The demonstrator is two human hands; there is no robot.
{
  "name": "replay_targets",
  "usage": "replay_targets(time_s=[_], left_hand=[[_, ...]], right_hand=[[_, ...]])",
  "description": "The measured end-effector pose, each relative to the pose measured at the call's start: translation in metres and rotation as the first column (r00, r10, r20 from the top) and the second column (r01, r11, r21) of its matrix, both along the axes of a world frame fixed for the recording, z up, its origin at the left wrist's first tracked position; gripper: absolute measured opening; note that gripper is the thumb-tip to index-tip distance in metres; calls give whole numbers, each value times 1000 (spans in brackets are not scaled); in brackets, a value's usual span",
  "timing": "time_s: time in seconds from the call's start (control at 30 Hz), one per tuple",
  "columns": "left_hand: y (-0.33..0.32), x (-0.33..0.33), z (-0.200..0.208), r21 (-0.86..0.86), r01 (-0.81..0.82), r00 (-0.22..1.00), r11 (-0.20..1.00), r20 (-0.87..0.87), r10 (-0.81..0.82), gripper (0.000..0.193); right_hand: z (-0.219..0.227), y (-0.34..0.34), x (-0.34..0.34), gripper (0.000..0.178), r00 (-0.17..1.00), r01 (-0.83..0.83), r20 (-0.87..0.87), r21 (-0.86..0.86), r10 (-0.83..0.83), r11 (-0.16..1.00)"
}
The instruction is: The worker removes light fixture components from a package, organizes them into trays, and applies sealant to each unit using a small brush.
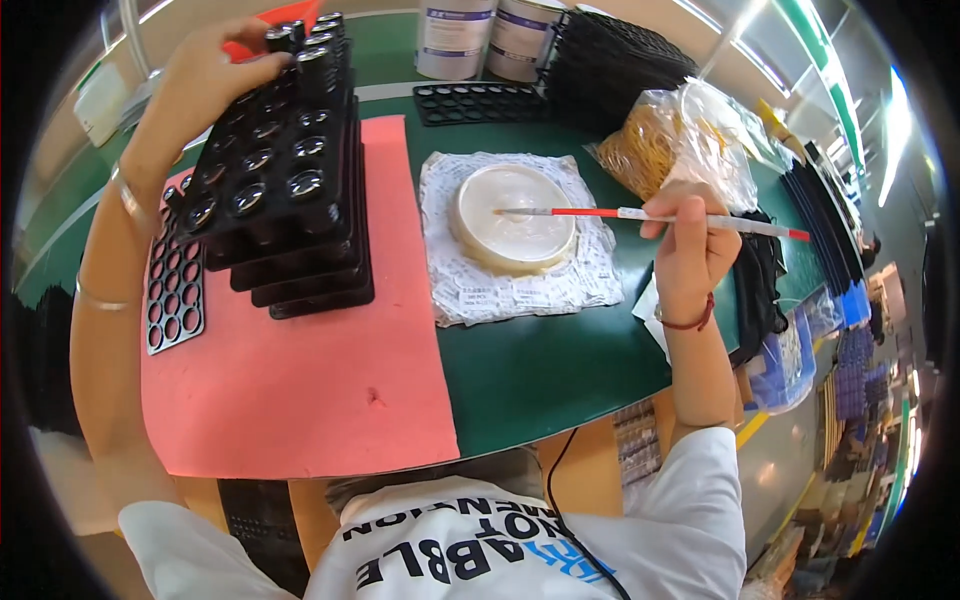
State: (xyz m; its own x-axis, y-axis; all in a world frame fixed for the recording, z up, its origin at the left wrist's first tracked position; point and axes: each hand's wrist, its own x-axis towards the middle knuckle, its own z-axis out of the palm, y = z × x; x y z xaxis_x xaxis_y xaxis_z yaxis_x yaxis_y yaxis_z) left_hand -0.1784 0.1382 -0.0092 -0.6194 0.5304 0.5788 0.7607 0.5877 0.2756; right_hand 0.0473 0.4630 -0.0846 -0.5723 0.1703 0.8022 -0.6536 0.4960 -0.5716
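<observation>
My right hand (692, 245) holds a thin paintbrush (590, 212) with a red and clear handle. Its bristle tip dips into a round white dish (480, 258) of pale, cloudy substance, which stands on a white printed cloth pad (590, 290). At the far left, my left hand (222, 72) has its thumb and fingers closed around a small black cylinder (284, 40) at the back of a stack of black trays (270, 240). Rows of shiny-topped round pieces (257, 160) sit in the top tray's pockets. The left fingertips are partly hidden.
A pink mat (310, 400) lies under the stack, with a flat black perforated plate (176, 300) beside it. Two white cans (455, 40), another perforated plate (480, 103), black racks (615, 65) and a clear bag of yellow bands (650, 145) stand farther back on the green table (540, 365).
</observation>
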Motion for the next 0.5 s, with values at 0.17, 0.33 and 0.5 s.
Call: replay_targets(time_s=[0.17, 0.33, 0.5], left_hand=[[21, 102, -4, 491, 121, 992, 862, -38, -118, 29], [11, 179, -46, 76, 457, 850, 886, 256, -461, 36], [6, 171, -97, 236, 188, 527, 953, 795, -301, 31]], right_hand=[[-5, 5, 4, 30, 1000, 23, 7, 132, -24, 991], [-5, 3, 3, 32, 998, -38, 56, 122, 32, 992], [-7, 2, -10, 34, 991, -55, 105, -232, 81, 971]])
